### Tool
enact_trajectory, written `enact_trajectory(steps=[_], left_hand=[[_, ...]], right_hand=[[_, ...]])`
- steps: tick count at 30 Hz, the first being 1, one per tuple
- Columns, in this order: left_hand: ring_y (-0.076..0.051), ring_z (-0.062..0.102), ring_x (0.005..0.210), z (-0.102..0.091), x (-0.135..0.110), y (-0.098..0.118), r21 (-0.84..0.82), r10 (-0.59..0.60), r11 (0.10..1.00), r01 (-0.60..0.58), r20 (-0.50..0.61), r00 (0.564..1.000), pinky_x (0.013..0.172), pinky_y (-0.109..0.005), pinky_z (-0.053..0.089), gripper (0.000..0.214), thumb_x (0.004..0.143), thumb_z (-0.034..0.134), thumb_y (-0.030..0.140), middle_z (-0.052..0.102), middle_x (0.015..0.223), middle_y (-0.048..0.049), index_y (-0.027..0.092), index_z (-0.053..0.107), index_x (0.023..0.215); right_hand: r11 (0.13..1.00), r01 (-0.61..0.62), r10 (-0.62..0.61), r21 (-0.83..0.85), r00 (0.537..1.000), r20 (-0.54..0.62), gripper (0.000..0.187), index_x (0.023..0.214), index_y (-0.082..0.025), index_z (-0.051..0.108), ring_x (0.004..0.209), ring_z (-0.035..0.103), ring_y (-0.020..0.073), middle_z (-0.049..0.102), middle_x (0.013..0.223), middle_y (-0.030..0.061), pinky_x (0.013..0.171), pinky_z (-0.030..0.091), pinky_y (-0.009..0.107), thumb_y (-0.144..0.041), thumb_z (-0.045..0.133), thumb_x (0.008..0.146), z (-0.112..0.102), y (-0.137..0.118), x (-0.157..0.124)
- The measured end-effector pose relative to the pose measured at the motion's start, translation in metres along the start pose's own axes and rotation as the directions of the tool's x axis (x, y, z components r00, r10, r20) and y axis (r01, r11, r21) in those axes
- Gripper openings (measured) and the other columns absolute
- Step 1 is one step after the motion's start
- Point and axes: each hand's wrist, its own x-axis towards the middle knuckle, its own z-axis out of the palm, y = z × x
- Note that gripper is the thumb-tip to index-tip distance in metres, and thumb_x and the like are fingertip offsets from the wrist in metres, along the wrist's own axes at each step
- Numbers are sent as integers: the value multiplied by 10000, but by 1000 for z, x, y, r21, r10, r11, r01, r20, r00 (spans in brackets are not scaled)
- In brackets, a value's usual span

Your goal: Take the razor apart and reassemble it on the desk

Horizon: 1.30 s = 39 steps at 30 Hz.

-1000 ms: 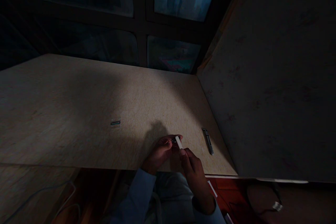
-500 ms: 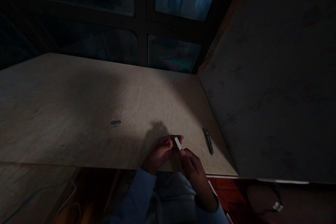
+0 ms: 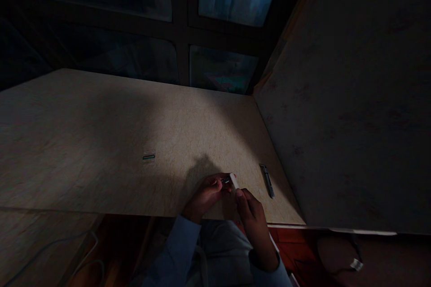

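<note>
My right hand [image 3: 249,210] is closed on the lower end of a short white stick [image 3: 234,181], which points up and slightly left. My left hand [image 3: 204,193] pinches a small dark, shiny piece [image 3: 225,180] between thumb and fingers; its kind is too small to make out. The stick's upper end is beside this piece, near my left fingertips; whether they touch I cannot tell. Both hands are held over the front edge of a pale marbled ledge [image 3: 202,121]. To their right lies a slim dark tool with a clip [image 3: 268,182], perhaps a pen or cutter.
A small dark green strip in what looks like clear wrapping [image 3: 148,157] lies left of my hands. Behind the ledge stand dark window frames [image 3: 182,31], and a wall [image 3: 336,121] rises on the right. A pale cable [image 3: 92,246] hangs at lower left.
My right hand and the white stick have shifted a little to the right. More of the shiny piece in my left hand now shows; the left hand has hardly moved.
</note>
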Motion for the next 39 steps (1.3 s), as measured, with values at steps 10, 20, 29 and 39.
enact_trajectory(steps=[10,20,29,39], left_hand=[[-183,669,774,-2,1,-2,-42,32,999,-32,-11,999,745,-304,507,391,718,831,376,744,932,-111,131,748,1012],[-175,641,798,10,-4,11,33,35,999,-34,-15,999,731,-269,485,448,694,827,469,730,960,-113,137,768,988],[-187,671,872,4,-3,8,-14,14,1000,-14,20,1000,822,-281,498,390,735,813,387,735,1010,-118,133,760,1026],[-178,649,815,9,-3,8,54,29,998,-29,-3,1000,761,-280,499,447,679,843,455,733,978,-115,123,769,968]], right_hand=[[997,57,-60,-52,997,-55,446,711,-223,530,489,487,139,508,554,-26,486,320,257,-537,363,980,8,-2,-3],[1000,14,-15,20,997,69,409,724,-215,495,507,433,123,448,562,-48,499,284,254,-501,370,988,12,2,-6],[996,12,-26,86,986,164,383,767,-205,505,562,446,124,478,624,-40,545,304,258,-486,380,996,15,-4,-8],[997,-11,3,72,993,114,421,706,-217,465,569,439,129,478,617,-33,536,317,250,-534,394,973,2,7,-2]])
